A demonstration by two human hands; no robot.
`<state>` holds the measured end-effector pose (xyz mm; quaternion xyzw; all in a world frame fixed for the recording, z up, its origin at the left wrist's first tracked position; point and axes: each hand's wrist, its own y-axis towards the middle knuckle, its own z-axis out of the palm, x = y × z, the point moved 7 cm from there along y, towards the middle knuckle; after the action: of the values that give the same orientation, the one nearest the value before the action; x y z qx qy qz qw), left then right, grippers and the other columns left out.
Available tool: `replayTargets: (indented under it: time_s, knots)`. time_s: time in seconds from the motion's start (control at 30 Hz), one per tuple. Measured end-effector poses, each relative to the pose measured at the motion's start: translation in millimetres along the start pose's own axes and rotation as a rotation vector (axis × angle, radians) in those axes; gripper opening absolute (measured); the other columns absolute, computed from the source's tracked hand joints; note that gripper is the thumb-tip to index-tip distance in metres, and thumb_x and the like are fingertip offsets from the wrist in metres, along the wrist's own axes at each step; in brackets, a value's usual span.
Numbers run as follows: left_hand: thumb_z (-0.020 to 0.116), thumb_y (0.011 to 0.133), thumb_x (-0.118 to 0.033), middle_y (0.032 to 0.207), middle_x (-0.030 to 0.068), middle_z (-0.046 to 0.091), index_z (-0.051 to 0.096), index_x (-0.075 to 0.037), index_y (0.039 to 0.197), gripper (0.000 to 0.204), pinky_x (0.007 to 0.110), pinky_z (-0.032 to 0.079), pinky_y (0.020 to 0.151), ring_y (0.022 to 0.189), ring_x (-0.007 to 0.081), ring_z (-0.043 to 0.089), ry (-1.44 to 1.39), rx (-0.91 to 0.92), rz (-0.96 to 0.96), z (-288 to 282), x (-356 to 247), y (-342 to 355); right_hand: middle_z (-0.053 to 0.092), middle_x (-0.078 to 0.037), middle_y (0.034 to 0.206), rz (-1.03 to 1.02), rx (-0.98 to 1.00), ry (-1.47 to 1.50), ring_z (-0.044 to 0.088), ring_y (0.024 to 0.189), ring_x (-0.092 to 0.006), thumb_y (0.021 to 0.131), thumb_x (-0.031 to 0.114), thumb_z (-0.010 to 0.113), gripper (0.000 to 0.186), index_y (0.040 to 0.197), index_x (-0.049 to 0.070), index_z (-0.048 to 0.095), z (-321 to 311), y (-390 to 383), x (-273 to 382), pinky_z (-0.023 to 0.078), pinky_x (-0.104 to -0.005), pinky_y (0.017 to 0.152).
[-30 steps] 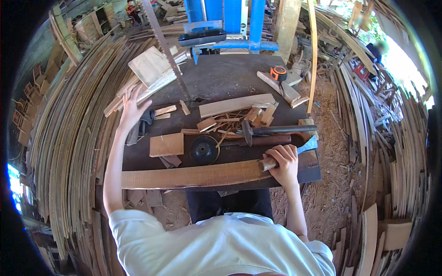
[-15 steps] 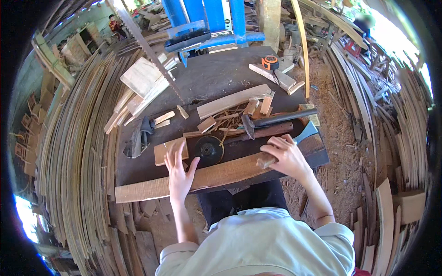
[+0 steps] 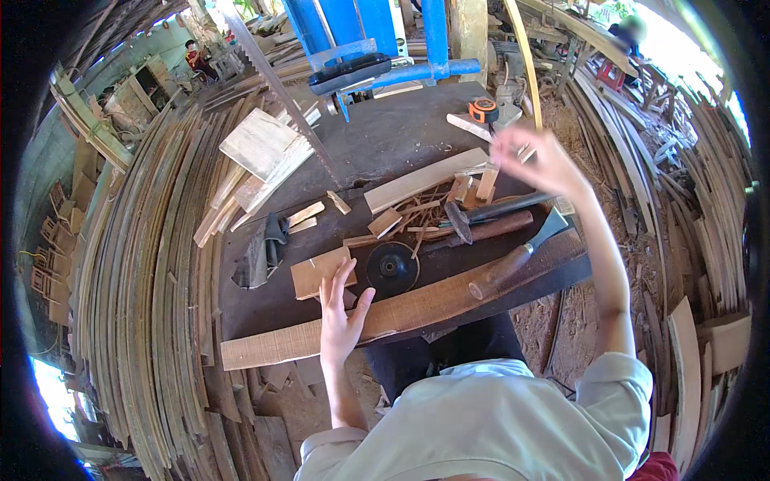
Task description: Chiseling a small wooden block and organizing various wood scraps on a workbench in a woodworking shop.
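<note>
My left hand (image 3: 340,319) is open, fingers spread, lying over the near edge of a long, slightly curved wooden board (image 3: 273,343). On the board's right part rests a chisel (image 3: 505,271) with a wooden handle and a broad blue-grey blade, untouched by either hand. My right hand (image 3: 537,163) is raised above the far right of the table; its fingers are blurred, and I cannot tell whether they hold anything. Below it lie a hammer (image 3: 458,224) and a tool with a wooden handle (image 3: 501,228). A black round disc (image 3: 393,269) sits just right of my left fingers.
A saw blade (image 3: 281,92) stands up from the dark table (image 3: 377,136), before a blue machine (image 3: 437,36). Around lie wood offcuts (image 3: 261,144), a grey cloth (image 3: 266,250) and an orange tape measure (image 3: 483,110). Stacked planks (image 3: 120,297) flank the left. Other people sit far off.
My right hand has let go of the chisel, leaving it on the board, and moved up and away over the far right of the table. My left hand stays at the board.
</note>
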<state>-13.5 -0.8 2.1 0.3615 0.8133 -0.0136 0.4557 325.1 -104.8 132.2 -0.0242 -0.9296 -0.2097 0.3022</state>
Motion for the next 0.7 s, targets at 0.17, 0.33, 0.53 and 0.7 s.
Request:
replayTargets:
  time_s: [0.17,0.33,0.53,0.7]
  knots:
    - [0.067,0.09,-0.017,0.135,0.0183,0.048,0.05,-0.005,0.133,0.048,0.038,0.041,0.099,0.119,0.0332,0.05,0.05,-0.128,0.155,-5,-2,3,0.062,-0.021,0.113,0.267,-0.17,-0.553,0.061,0.105,-0.0325,0.08,0.05,0.071,0.066,0.122,0.002,0.054,2,101,-167,0.049,-0.0425,0.091]
    - [0.064,0.092,-0.017,0.132,0.0187,0.05,0.053,-0.003,0.129,0.041,0.041,0.039,0.102,0.122,0.0341,0.049,-0.106,-0.183,0.045,-10,8,3,0.068,-0.015,0.097,0.294,-0.206,-0.466,0.066,0.095,-0.0292,0.067,0.039,0.081,0.056,0.108,0.008,0.058,22,127,-254,0.05,-0.0384,0.084]
    - [0.064,0.092,-0.017,0.129,0.0186,0.052,0.055,-0.003,0.127,0.038,0.041,0.039,0.103,0.121,0.0343,0.049,-0.076,-0.158,0.029,-15,6,-4,0.068,-0.013,0.093,0.144,-0.199,-0.26,0.066,0.088,-0.0292,0.063,0.027,0.079,0.042,0.097,0.008,0.06,9,96,-204,0.05,-0.0368,0.082]
    - [0.064,0.091,-0.016,0.128,0.0177,0.054,0.056,-0.003,0.125,0.037,0.04,0.038,0.103,0.12,0.034,0.05,-0.05,-0.13,0.103,-8,-6,3,0.068,-0.013,0.092,0.142,-0.075,-0.179,0.066,0.085,-0.0261,0.066,0.025,0.078,0.04,0.097,0.006,0.061,-27,11,-155,0.049,-0.0355,0.082]
